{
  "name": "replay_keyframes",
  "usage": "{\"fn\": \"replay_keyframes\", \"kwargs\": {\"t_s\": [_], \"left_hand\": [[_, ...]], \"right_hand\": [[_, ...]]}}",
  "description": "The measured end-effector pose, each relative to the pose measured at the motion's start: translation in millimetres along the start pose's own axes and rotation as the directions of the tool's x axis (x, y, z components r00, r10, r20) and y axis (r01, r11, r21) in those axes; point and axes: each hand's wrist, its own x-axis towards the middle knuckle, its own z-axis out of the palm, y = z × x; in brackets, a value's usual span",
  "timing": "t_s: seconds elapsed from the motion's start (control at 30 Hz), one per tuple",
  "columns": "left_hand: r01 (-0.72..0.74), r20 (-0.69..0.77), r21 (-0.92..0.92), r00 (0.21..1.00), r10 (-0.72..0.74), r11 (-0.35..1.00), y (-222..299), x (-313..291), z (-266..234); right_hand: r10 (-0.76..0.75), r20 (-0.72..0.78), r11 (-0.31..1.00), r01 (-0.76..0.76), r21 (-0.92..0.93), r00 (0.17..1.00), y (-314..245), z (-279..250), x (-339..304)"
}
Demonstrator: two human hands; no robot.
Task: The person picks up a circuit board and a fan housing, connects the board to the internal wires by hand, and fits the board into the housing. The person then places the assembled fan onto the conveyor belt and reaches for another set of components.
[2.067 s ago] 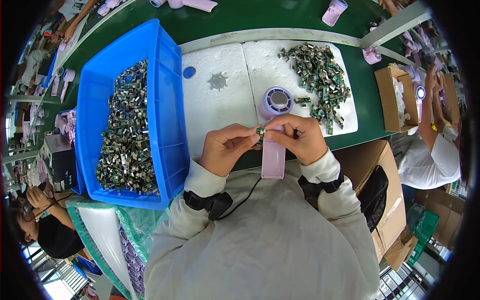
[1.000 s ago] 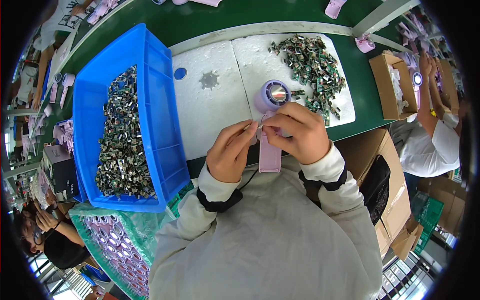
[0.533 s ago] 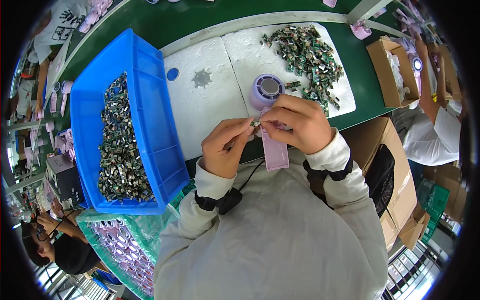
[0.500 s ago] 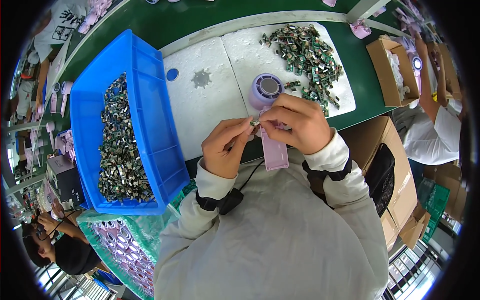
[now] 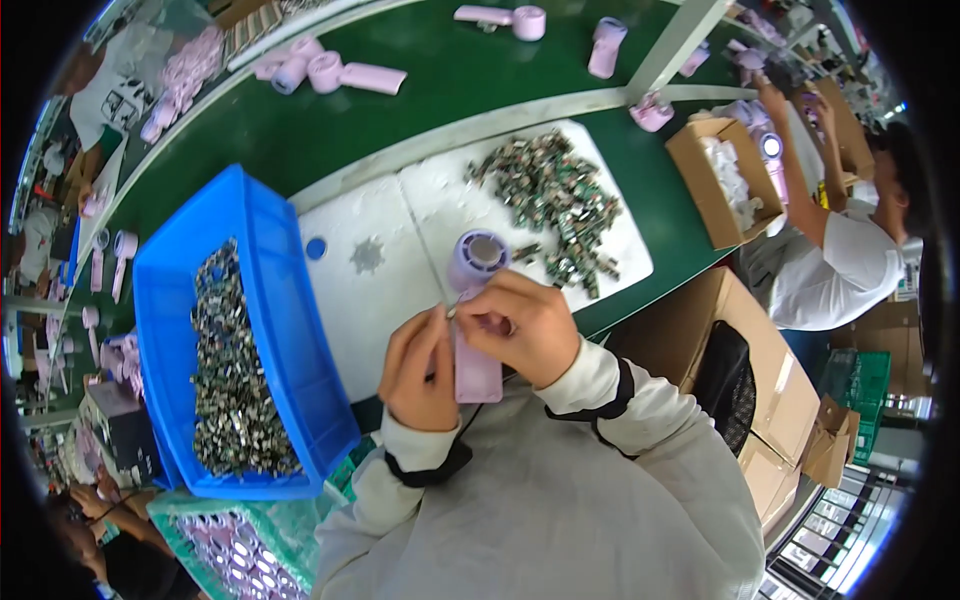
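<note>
The right hand (image 5: 520, 325) is wrapped around a lilac handheld fan (image 5: 472, 320), fingers clamped on its handle just under the round head, while the left hand (image 5: 420, 368) comes in from the other side with thumb and forefinger pinched together on a tiny metal piece (image 5: 451, 312) at the point where the two hands meet. Whether that piece touches the fan's body cannot be told; it sits right against the neck of the fan. The fan's long axis runs roughly away from the person: its handle points down toward the chest and its round head points up toward the white foam sheet (image 5: 380, 300), so the pinched piece lies at the left edge of the handle, nearer the left hand than the right. Just beyond the fan's head, to the right, lies a heap of small metal parts (image 5: 555, 205) on the foam sheet. Well to the left stands a blue bin (image 5: 285, 300) holding many more such parts. Further off, on the green table (image 5: 400, 100), lie other pink fans (image 5: 330, 72), and a co-worker (image 5: 830, 260) reaches toward a cardboard box (image 5: 715, 185) at the right.
</note>
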Motion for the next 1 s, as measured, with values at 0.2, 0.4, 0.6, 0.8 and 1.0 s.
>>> {"fn": "replay_keyframes", "kwargs": {"t_s": [0.2, 0.4, 0.6, 0.8, 1.0], "left_hand": [[0.096, -0.052, -0.258, 0.992, -0.113, 0.961, -4.8, 27.5, 4.8], [-0.183, 0.270, 0.027, 0.948, 0.169, 0.983, 4.8, 35.0, 53.3], [-0.329, 0.383, 0.157, 0.889, 0.250, 0.931, -17.8, 31.3, 66.3], [-0.305, 0.439, 0.111, 0.869, 0.229, 0.946, -15.6, 41.3, 69.7], [-0.370, 0.391, 0.145, 0.873, 0.290, 0.918, 6.0, 50.2, 79.9]], "right_hand": [[-0.058, 0.250, 0.993, 0.030, 0.116, 0.967, 46.4, -38.5, 89.0], [0.485, 0.282, 0.795, -0.552, 0.253, 0.828, 130.9, -87.6, 232.0], [0.268, 0.080, 0.933, -0.279, 0.227, 0.960, 154.5, -64.7, 285.3], [0.376, -0.484, 0.373, -0.607, -0.702, 0.790, 229.5, -152.0, 295.4], [0.558, -0.439, 0.102, -0.583, -0.806, 0.705, 261.8, -155.1, 287.0]]}}
